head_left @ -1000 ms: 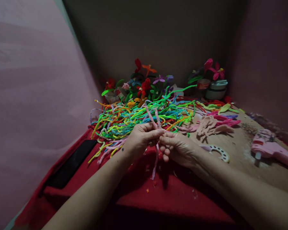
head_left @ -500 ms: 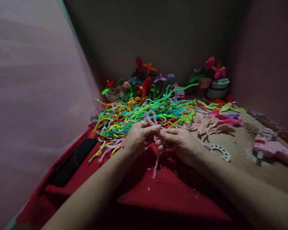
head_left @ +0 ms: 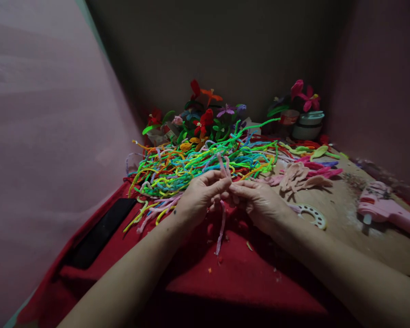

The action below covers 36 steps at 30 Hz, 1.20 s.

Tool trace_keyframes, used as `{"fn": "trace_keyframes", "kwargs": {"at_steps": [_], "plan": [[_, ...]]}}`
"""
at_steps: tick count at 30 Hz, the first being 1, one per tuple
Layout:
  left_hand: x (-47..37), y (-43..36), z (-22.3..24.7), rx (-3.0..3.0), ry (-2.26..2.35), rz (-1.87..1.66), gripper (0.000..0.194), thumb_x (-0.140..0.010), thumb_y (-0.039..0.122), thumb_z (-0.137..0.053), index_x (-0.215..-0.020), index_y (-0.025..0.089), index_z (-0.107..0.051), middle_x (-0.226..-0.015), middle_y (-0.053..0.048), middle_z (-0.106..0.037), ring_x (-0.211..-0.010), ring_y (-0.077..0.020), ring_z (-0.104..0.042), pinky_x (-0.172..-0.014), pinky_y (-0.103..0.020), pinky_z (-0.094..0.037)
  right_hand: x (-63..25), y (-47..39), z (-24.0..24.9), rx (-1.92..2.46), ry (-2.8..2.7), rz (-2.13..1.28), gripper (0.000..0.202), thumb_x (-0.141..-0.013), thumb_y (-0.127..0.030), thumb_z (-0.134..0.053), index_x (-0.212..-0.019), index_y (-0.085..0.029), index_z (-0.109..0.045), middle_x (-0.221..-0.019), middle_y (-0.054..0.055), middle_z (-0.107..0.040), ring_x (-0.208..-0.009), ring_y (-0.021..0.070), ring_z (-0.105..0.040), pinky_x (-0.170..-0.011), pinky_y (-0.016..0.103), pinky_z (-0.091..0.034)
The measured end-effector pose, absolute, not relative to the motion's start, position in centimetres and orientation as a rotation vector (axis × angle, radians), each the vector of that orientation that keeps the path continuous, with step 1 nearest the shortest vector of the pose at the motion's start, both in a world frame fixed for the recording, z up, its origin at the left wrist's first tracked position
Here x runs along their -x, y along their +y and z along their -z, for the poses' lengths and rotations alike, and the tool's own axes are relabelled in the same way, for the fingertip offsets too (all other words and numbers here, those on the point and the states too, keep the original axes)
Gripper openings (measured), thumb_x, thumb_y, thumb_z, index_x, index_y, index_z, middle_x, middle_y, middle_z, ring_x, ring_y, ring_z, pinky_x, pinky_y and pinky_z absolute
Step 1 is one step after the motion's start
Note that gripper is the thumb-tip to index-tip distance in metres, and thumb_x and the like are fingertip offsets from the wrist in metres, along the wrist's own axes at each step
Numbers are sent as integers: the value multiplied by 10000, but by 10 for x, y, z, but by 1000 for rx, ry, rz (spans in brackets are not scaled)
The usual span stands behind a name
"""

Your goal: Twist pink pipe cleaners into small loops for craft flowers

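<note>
A pale pink fuzzy stem [head_left: 220,230] is pinched between both hands above the red cloth. Two of its ends stick up past the fingertips and one end hangs below. My left hand [head_left: 205,193] holds it between thumb and fingers. Fingertips of my right hand [head_left: 258,200] close on the same stem, touching those of the left. Where the stem bends between the fingers is hidden. Behind the hands lies a big heap of coloured fuzzy stems [head_left: 191,166].
A black phone [head_left: 102,232] lies at the left. To the right are pale pink petals [head_left: 300,180], a white ring with holes [head_left: 319,216] and a pink glue gun [head_left: 384,209]. Fuzzy flowers [head_left: 203,123] and a lidded jar [head_left: 307,126] stand at the back.
The upright stem ends have shifted slightly right and up between the fingers. Both hands remain together, and the whole view has moved a little.
</note>
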<state>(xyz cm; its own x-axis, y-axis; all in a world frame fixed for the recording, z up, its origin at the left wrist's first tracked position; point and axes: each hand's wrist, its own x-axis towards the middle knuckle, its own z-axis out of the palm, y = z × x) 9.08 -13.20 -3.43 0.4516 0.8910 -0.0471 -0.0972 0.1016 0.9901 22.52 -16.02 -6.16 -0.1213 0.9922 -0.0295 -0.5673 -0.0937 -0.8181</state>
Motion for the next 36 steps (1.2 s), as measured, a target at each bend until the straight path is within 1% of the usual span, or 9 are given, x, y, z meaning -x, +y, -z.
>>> {"fn": "trace_keyframes", "kwargs": {"at_steps": [4, 11, 16, 21, 24, 27, 30, 33, 36], "plan": [[-86, -130, 35, -1312, 874, -714, 230, -655, 324, -680, -684, 122, -574, -487, 33, -491, -342, -15, -360, -323, -135, -232, -225, -161, 57, 730, -699, -1455, 140, -586, -225, -719, -639, -127, -634, -536, -34, -560, -502, 57, -460, -528, 198, -364], [-94, -129, 43, -1113, 681, -492, 125, -690, 191, -634, -734, 79, -601, -620, -31, -590, -394, -41, -474, -321, -135, -353, -223, -161, 59, 632, -637, -1605, 199, -591, -246, -730, -674, -137, -585, -538, -30, -549, -417, 72, -482, -400, 194, -378], [-97, -126, 46, -1009, 663, -472, 103, -680, 151, -628, -692, 91, -545, -592, -22, -596, -390, -42, -500, -313, -114, -365, -223, -161, 62, 595, -658, -1608, 237, -634, -285, -708, -647, -146, -516, -504, -51, -500, -363, 49, -450, -375, 175, -370], [-98, -125, 52, -1042, 670, -457, 110, -669, 155, -622, -685, 100, -528, -585, -15, -601, -392, -49, -516, -324, -118, -372, -221, -163, 59, 599, -712, -1581, 229, -641, -280, -691, -660, -156, -499, -506, -53, -499, -347, 71, -465, -350, 194, -379], [-98, -127, 51, -1154, 708, -491, 133, -639, 165, -637, -677, 115, -519, -562, 10, -578, -394, -65, -515, -343, -147, -388, -221, -164, 59, 612, -753, -1569, 210, -649, -293, -672, -677, -164, -508, -532, -47, -507, -354, 84, -463, -355, 225, -393], [-95, -131, 39, -1382, 807, -548, 182, -604, 176, -681, -657, 118, -517, -502, 48, -513, -381, -44, -462, -358, -139, -342, -222, -163, 61, 683, -809, -1477, 176, -671, -288, -648, -663, -151, -537, -584, -27, -537, -448, 79, -485, -437, 217, -402], [-90, -133, 24, -1524, 918, -747, 239, -571, 180, -718, -671, 124, -508, -515, 66, -494, -414, -26, -430, -405, -136, -326, -224, -163, 60, 779, -883, -1352, 166, -678, -278, -643, -638, -135, -571, -582, -26, -541, -513, 64, -464, -503, 195, -361], [-87, -132, 18, -1578, 900, -973, 197, -636, 215, -682, -738, 133, -535, -625, 37, -548, -484, -40, -458, -452, -155, -350, -225, -165, 57, 849, -942, -1325, 170, -684, -275, -634, -620, -126, -583, -552, -29, -533, -517, 64, -442, -533, 206, -334], [-86, -131, 21, -1658, 860, -1010, 140, -696, 239, -632, -777, 139, -575, -657, 21, -553, -474, -45, -432, -448, -176, -345, -224, -168, 53, 862, -962, -1356, 157, -685, -269, -622, -642, -120, -603, -582, -11, -566, -544, 77, -463, -566, 223, -334]]}}
